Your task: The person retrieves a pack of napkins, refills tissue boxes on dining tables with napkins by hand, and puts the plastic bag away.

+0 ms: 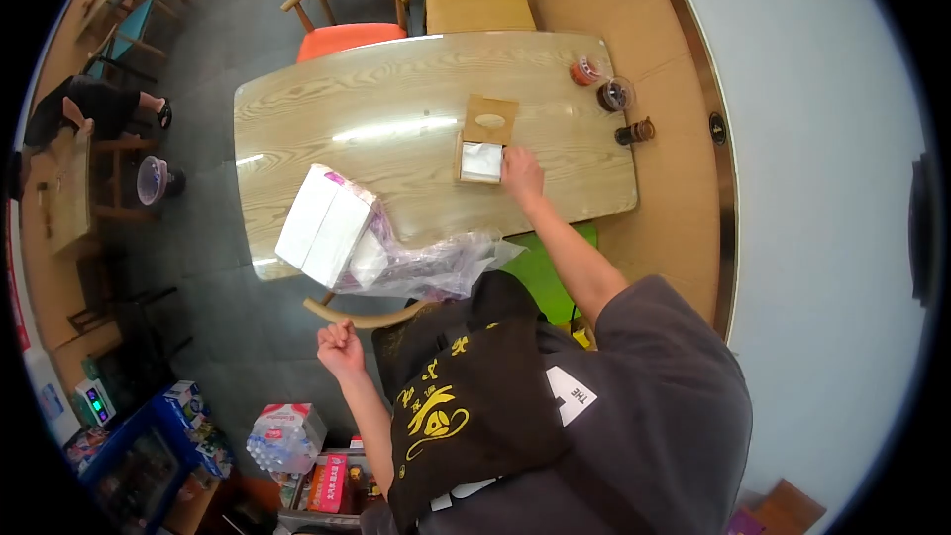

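On the wooden table (416, 69) stands a small wooden tissue box (466, 160) with its lid (491, 119) swung up and white tissues (482, 160) inside. My right hand (522, 174) is closed at the box's right edge, its fingers partly hidden. My left hand (340, 347) hangs in front of the table with fingers curled in and nothing visible in them. White tissue packs (325, 223) sit at the table's near left, partly in a clear purple-tinted plastic wrapper (436, 266).
Condiment containers (615, 93) stand at the table's right end by the wall. Orange (352, 38) and yellow chairs (480, 6) are behind; a green seat (555, 272) is nearer. A person (94, 114) sits far left. Bottled drinks (287, 436) are low left.
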Tool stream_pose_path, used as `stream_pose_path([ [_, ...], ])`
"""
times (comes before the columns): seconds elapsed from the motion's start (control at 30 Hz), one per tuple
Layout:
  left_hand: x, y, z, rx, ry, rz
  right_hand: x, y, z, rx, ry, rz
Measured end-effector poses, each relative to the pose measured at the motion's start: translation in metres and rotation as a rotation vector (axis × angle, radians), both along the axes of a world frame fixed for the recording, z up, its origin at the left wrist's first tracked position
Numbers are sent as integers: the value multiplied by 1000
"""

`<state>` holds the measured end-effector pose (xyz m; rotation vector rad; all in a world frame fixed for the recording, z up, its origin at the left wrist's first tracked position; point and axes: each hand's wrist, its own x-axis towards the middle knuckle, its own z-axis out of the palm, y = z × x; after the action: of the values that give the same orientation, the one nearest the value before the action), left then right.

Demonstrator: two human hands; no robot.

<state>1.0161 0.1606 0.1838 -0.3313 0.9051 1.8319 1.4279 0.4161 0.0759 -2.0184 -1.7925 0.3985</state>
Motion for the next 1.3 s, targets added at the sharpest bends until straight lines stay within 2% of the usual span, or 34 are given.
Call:
stream_pose_path([
  [0.03,3,1,-2,3,-5,9,-3,0,9,9,-84,184],
  [0.27,7,-8,-9,-30,36,-36,-29,28,18,36,-170,304],
  [0.33,10,-12,-10,0,45,-68,-27,34,16,132,-243,459],
  [0.47,14,-13,-7,-18,79,-118,-24,43,-2,62,-299,497],
  [0.57,13,-16,-13,-32,94,-121,-22,34,5,63,-180,474],
  [0.67,23,-23,-18,-82,99,-111,-14,17,7,-81,-155,425],
  [0.73,25,-22,-19,-96,115,-138,-16,9,11,9,36,270],
  [0.8,23,-23,-25,-38,96,-171,-8,-1,6,-10,-44,310],
  [0.87,33,-14,-28,-399,263,-162,4,-12,14,-20,-122,496],
  [0.9,41,-9,-25,-406,245,-148,9,-19,17,72,-150,552],
  [0.93,44,-1,-21,-400,241,-117,11,-24,22,30,-193,559],
  [0.97,30,-15,-52,-348,356,-325,11,-25,28,35,-172,575],
  [1.0,26,-20,-78,-408,454,-376,7,-22,26,237,-235,627],
  [1.03,41,-7,-71,-548,624,-321,7,-21,22,175,-237,641],
  [1.07,49,-2,-72,-458,1020,-393,6,-20,23,163,-226,631],
  [1.1,60,16,-38,-398,1053,-488,6,-19,26,180,-260,636],
  [1.13,71,27,-26,-348,1035,-643,6,-18,29,195,-266,632],
  [1.2,98,63,38,-78,1359,-816,4,-15,33,185,-264,648],
  [1.27,132,84,59,59,1724,-991,6,-13,27,230,-278,660],
  [1.3,141,93,63,55,1734,-966,4,-12,25,249,-298,652],
])
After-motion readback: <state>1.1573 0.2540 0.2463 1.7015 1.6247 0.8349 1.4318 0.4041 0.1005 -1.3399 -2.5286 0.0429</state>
